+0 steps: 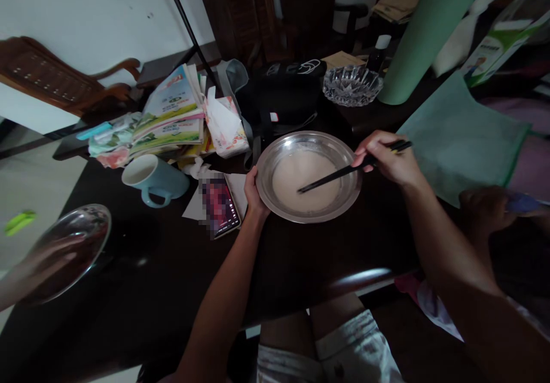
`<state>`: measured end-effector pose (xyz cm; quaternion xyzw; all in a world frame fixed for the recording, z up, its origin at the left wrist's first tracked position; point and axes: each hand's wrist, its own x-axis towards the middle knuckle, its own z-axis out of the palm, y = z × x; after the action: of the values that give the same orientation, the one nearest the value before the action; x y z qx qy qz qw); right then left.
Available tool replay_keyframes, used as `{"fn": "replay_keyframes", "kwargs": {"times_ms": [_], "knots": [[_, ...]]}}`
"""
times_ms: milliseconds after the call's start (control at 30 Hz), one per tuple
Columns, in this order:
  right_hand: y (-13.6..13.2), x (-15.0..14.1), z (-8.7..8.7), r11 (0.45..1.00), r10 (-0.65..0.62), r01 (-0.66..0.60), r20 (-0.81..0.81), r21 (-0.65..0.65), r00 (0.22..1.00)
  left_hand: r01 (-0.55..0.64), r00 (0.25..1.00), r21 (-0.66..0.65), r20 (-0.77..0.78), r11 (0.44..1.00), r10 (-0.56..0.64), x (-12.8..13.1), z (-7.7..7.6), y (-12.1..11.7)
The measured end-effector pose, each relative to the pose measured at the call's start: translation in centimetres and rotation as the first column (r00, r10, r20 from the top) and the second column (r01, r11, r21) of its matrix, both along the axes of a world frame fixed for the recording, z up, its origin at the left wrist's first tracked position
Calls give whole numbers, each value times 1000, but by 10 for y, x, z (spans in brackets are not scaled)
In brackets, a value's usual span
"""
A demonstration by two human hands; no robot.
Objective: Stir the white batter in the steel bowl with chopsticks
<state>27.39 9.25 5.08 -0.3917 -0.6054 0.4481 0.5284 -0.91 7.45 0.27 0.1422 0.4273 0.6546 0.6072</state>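
Note:
A wide metal bowl (266,184) stands on the dark table, holding a pale, milky liquid (296,171). My left hand (255,191) grips the bowl's left rim, thumb on the edge and fingers hidden underneath. In my right hand (384,155) is a pair of dark chopsticks (333,175), pinched at the upper part. They slant down to the left, and their tips reach the liquid near the middle of the bowl.
Left of the bowl lie a lit phone (220,205) and a light blue mug (161,180). Another person's hand (47,263) is in a second metal bowl (97,222). Behind are books (174,105), a tissue pack (226,125) and a glass ashtray (352,88). At right is another person's hand (485,208).

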Motion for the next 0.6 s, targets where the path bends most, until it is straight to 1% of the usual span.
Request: {"fn": "replay_keyframes", "kwargs": {"times_ms": [33, 67, 133, 200, 233, 267, 300, 367, 400, 433, 500, 567, 600], "knots": [[0, -1, 0, 999, 40, -40, 39, -9, 998, -3, 1000, -1, -3, 1000, 3, 0, 0, 0], [1, -1, -1, 999, 41, -41, 56, -3, 998, -6, 1000, 0, -6, 1000, 6, 0, 1, 0], [2, 0, 0, 997, -66, 66, 8, 27, 998, -11, 1000, 4, -8, 1000, 11, 1, 1, 0], [3, 2, 1, 982, -179, 183, -93, 41, 979, -14, 1000, 3, -6, 1000, 14, 2, 2, 0], [3, 3, 2, 978, -199, 205, -130, 35, 971, -17, 1000, 0, -5, 1000, 17, 2, 3, -1], [3, 3, 2, 981, -186, 191, -138, 24, 973, -20, 1000, -4, -4, 1000, 20, 3, 3, -1], [2, 2, 3, 989, -146, 148, -114, 10, 983, -23, 1000, -9, -4, 1000, 23, 3, 4, -1], [0, 1, 3, 999, -44, 44, -6, -12, 999, -30, 1000, -13, -1, 999, 30, 3, 5, -1], [0, 0, 2, 1000, -17, 18, 47, -9, 999, -32, 999, -14, -1, 999, 32, 3, 5, -1], [0, 0, 1, 1000, -21, 20, 79, 9, 997, -31, 1000, -14, -2, 999, 31, 3, 5, -1], [1, 1, 0, 991, -121, 118, 50, 61, 991, -24, 1000, -10, -11, 1000, 24, 3, 5, -1], [2, 4, 0, 969, -227, 231, -48, 90, 973, -16, 999, -5, -34, 1000, 16, 2, 5, -2], [2, 4, 0, 963, -246, 254, -84, 89, 966, -13, 999, -3, -49, 1000, 12, 2, 5, -2]]}}
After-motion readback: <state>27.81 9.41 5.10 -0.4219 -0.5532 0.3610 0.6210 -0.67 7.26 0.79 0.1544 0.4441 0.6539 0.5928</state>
